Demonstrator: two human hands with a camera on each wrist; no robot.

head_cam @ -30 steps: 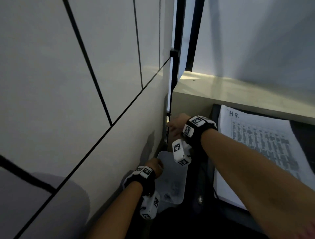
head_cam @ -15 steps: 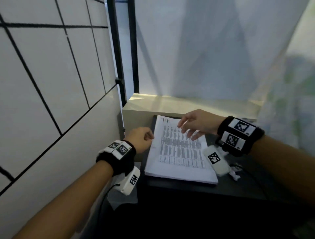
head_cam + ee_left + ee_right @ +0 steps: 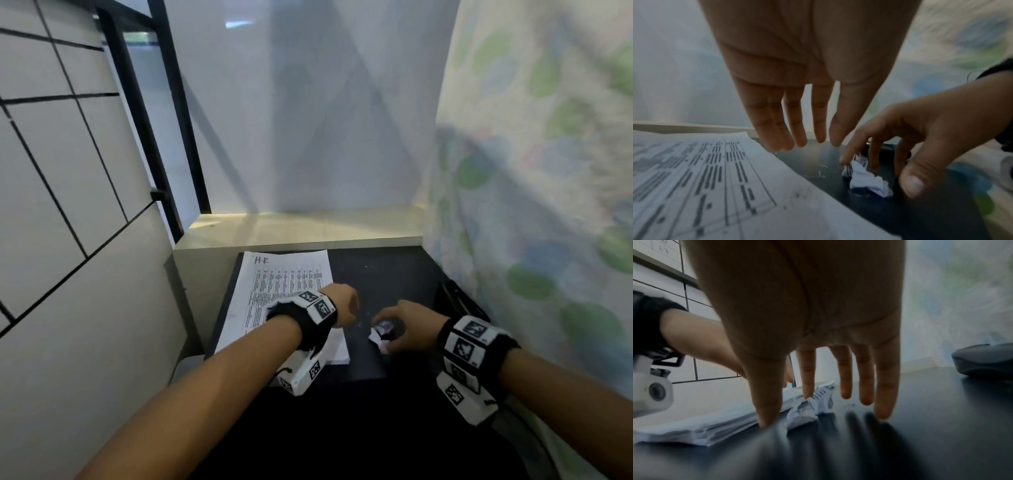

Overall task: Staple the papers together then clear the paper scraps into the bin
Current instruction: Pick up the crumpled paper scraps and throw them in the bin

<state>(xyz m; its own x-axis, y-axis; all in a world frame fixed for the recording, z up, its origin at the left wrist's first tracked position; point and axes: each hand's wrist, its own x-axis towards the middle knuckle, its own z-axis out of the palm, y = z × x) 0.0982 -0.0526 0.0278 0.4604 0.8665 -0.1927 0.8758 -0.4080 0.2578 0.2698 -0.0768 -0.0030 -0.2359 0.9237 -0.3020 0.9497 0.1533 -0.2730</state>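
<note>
A stack of printed papers point(image 3: 284, 294) marked "HR" lies on the left part of the black desk point(image 3: 383, 274). A crumpled paper scrap point(image 3: 378, 337) sits on the desk just right of the stack. My right hand point(image 3: 387, 329) arches over the scrap point(image 3: 809, 410) with fingers spread. The thumb is down beside the scrap and the index fingertip point(image 3: 844, 160) touches its top, but nothing grips it. My left hand point(image 3: 349, 308) hovers with straight fingers point(image 3: 803, 142) above the right edge of the stack point(image 3: 715, 186), holding nothing.
A dark stapler point(image 3: 986, 360) lies on the desk to the right of my right hand, near a flowered curtain point(image 3: 531, 205). A tiled wall point(image 3: 68, 205) closes the left side. A pale bin corner point(image 3: 187, 366) shows below the desk's left edge.
The view swung from the bin by the wall up to the desk. Both hands came over the desk; the right one dropped over the scrap, the left one moved right across the stack.
</note>
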